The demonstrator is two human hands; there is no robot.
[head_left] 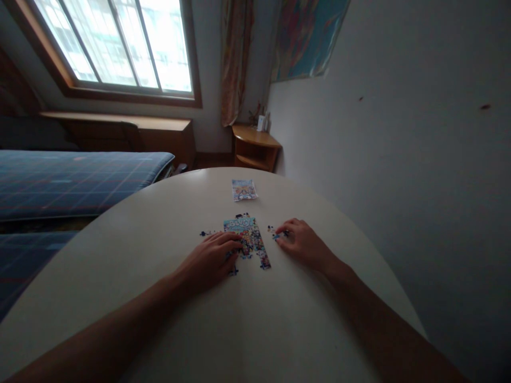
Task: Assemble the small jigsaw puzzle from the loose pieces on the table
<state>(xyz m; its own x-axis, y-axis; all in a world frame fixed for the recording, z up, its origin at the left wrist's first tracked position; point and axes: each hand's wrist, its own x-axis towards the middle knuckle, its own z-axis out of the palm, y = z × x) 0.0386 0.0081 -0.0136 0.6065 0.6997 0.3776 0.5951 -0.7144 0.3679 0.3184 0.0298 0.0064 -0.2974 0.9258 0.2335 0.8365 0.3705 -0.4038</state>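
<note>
Two hands: both bare, both over the pale round surface (255, 330), set apart with the jigsaw puzzle (254, 240) mostly between them
Left hand: the left hand (219, 252) lies palm down across the left side of the puzzle, fingers close together and slightly bent, thumb toward the near side; its fingertips cover some of the print, and whether it grips a piece cannot be told
Right hand: the right hand (297, 239) rests just right of the puzzle, fingers curled and the gap to the thumb narrow, at a few loose pieces (271, 229); whether one is pinched cannot be told
Puzzle: partly joined, lying flat toward the far edge of the surface, with light blue and big lettering along its far side and a crowded multicoloured print below; its near side is ragged, a strip on the right reaching out toward the near edge of the surface
Other pieces: small dark ones (205, 233) left of the puzzle, more at its far side
Printed sheet: the printed sheet (244, 190) lies between the puzzle and the far edge of the surface, well apart from both hands
Beyond the left edge: a blue checked mattress (80, 175)
Beyond the far edge: a wooden corner cabinet (255, 135) and a curtain (236, 64)
Beyond the right edge: a plain wall (399, 159)
</note>
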